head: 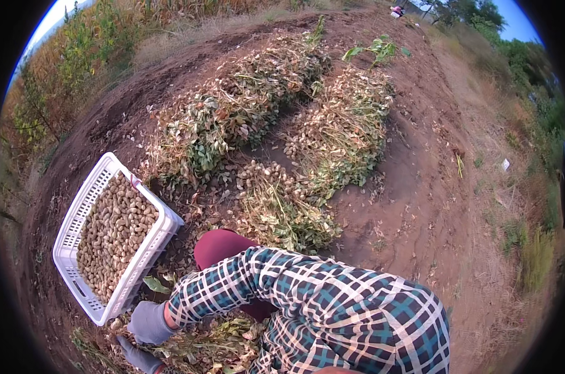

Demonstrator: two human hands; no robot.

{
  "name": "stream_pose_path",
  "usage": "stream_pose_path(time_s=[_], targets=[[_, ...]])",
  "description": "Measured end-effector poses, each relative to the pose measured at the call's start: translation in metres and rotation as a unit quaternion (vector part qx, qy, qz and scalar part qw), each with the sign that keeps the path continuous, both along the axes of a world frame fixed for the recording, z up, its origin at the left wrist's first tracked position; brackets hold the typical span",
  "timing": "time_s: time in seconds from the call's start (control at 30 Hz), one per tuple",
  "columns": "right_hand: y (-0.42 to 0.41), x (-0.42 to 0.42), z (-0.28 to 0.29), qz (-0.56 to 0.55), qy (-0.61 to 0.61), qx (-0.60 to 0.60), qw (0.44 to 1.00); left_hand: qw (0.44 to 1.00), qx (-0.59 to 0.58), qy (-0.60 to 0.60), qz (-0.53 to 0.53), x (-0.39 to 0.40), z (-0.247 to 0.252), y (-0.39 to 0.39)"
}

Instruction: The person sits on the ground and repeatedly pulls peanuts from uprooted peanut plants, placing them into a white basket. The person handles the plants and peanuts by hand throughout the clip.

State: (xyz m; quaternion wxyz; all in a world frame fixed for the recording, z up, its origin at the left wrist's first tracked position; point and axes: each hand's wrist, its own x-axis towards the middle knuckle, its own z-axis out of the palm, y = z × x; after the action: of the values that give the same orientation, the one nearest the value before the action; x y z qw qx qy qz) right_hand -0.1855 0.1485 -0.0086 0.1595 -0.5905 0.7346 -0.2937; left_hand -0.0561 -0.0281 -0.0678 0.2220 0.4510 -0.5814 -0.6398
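My right hand, in a grey glove, reaches across to the lower left. It is bent down over pulled peanut plants, close to a few pale peanut pods. Just below it my left hand, also grey-gloved, lies among the same dry stems. The fingers of both hands are largely hidden, so their grip cannot be made out. Beside the hands stands a white plastic crate with slotted walls, tilted in the view. Loose peanuts in the shell fill much of it.
Ahead lie heaps of uprooted peanut plants with pods showing, and a smaller bundle near my knee. Brown soil runs along the right. Tall vegetation borders the left; a distant person is at the top.
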Motion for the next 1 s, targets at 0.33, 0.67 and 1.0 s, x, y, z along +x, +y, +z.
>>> stream_pose_path(time_s=[0.33, 0.67, 1.0], targets=[[-0.01, -0.002, -0.01, 0.013, 0.014, -0.005, 1.0, 1.0, 0.009, 0.016, -0.019, -0.018, 0.006, 0.02], [-0.042, 0.017, -0.02, 0.081, 0.023, 0.019, 0.996, 1.0, -0.001, 0.019, 0.001, -0.004, 0.011, 0.012], [-0.031, 0.039, 0.008, 0.108, -0.052, 0.004, 0.993, 1.0, 0.0, 0.023, 0.018, 0.019, 0.014, 0.007]])
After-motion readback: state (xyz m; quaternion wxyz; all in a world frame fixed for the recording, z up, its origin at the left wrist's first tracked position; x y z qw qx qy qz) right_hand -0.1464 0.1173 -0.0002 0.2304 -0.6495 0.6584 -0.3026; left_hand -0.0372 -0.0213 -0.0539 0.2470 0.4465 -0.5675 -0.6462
